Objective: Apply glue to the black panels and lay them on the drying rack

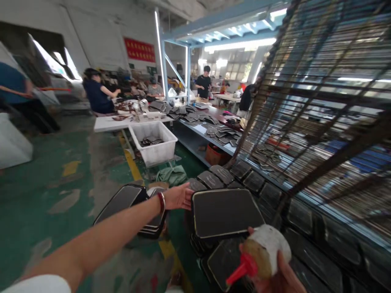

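Observation:
A flat black panel (226,213) with rounded corners and a pale line along its edge lies over a stack of similar pieces. My left hand (179,196), at the end of an outstretched arm, holds this panel by its left edge; the fingertips are partly hidden there. In my right hand (285,270) is a whitish squeeze bottle (270,248) with a red nozzle, tilted down to the left. Its fingers wrap round the bottle close to the panel's lower right corner.
More black panels (120,203) are stacked on the left. Rows of dark pieces (301,213) lie under a raised wire rack (308,93) on the right. Ahead stand a white bin (159,150) and a long bench (195,126) bearing dark pieces. Several people (99,95) are farther back.

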Motion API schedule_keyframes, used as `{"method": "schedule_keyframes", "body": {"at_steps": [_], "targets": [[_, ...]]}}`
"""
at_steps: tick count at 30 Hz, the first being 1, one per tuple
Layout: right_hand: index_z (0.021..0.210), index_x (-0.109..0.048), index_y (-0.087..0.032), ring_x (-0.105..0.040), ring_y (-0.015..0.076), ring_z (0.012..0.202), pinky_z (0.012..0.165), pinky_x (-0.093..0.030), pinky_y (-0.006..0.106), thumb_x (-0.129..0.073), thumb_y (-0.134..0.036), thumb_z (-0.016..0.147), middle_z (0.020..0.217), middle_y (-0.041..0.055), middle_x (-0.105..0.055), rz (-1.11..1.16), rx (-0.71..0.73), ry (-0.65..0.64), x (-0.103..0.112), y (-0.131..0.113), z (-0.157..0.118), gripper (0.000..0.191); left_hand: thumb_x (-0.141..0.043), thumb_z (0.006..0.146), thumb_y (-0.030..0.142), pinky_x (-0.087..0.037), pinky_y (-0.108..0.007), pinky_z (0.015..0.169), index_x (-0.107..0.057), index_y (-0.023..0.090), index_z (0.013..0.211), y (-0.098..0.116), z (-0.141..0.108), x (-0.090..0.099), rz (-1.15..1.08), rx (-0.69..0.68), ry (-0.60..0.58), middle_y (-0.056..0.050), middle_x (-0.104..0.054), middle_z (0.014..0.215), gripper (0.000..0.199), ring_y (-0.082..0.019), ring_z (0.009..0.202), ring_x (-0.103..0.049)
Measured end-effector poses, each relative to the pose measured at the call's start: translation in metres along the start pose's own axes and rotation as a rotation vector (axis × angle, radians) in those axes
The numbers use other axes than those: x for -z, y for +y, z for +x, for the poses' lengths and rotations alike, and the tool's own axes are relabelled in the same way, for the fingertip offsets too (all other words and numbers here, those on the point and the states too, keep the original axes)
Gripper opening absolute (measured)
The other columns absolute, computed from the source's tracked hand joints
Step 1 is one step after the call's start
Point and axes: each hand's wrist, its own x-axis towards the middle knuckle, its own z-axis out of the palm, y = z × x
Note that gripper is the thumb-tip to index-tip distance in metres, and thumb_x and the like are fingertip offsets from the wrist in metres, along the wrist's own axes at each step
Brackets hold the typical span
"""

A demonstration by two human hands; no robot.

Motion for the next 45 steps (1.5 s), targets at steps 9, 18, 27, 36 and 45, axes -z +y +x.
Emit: {"method": "schedule_keyframes", "body": {"at_steps": [9,18,27,36,45], "targets": [[0.121,-0.060,-0.024,-0.066,0.0242,0.101,0.087,-0.056,0.037,-0.076,-0.034,0.075,0.115,0.0091,-0.069,0.056,0.092,0.032,-0.038,0.011,-0.013,0.050,-0.076,0.059,0.014,-0.054,-0.032,0.064,-0.067,0.015,0.090,0.062,0.051,-0.093,0.626,0.246,-0.290,-0.004,-0.073,0.076,0.032,-0.019,0.066,-0.067],[0.129,-0.053,-0.023,-0.063,0.0246,0.108,0.090,-0.054,0.038,-0.066,-0.048,0.081,0.129,0.0133,-0.060,-0.041,0.432,0.224,-0.023,-0.026,-0.045,0.056,-0.067,0.055,0.003,-0.056,-0.037,0.074,-0.069,0.014,0.099,0.060,0.047,-0.098,0.614,0.196,-0.332,-0.008,-0.075,0.085,0.045,-0.024,0.076,-0.071],[0.115,-0.062,-0.027,-0.066,0.0146,0.093,0.077,-0.057,0.025,-0.075,-0.033,0.077,0.107,0.0014,-0.070,-0.171,0.837,0.345,-0.023,-0.075,-0.044,0.041,-0.068,0.060,0.006,-0.055,-0.032,0.074,-0.069,0.014,0.104,0.060,0.034,-0.103,0.661,0.247,-0.446,-0.009,-0.074,0.101,0.045,-0.025,0.084,-0.070],[0.114,-0.062,-0.023,-0.066,0.0188,0.097,0.086,-0.057,0.035,-0.075,-0.032,0.077,0.105,0.0050,-0.070,-0.215,0.905,0.370,-0.017,-0.073,-0.035,0.041,-0.070,0.059,0.007,-0.054,-0.031,0.075,-0.069,0.015,0.106,0.054,0.033,-0.102,0.583,0.237,-0.421,-0.009,-0.074,0.101,0.047,-0.024,0.086,-0.070],[0.114,-0.061,-0.026,-0.063,0.0166,0.102,0.083,-0.057,0.031,-0.074,-0.028,0.077,0.116,0.0010,-0.066,-0.130,1.056,0.429,-0.022,-0.060,-0.027,0.039,-0.071,0.061,0.007,-0.053,-0.033,0.080,-0.066,0.014,0.110,0.036,0.041,-0.104,0.406,0.180,-0.383,-0.011,-0.074,0.101,0.050,-0.024,0.088,-0.070]]}}
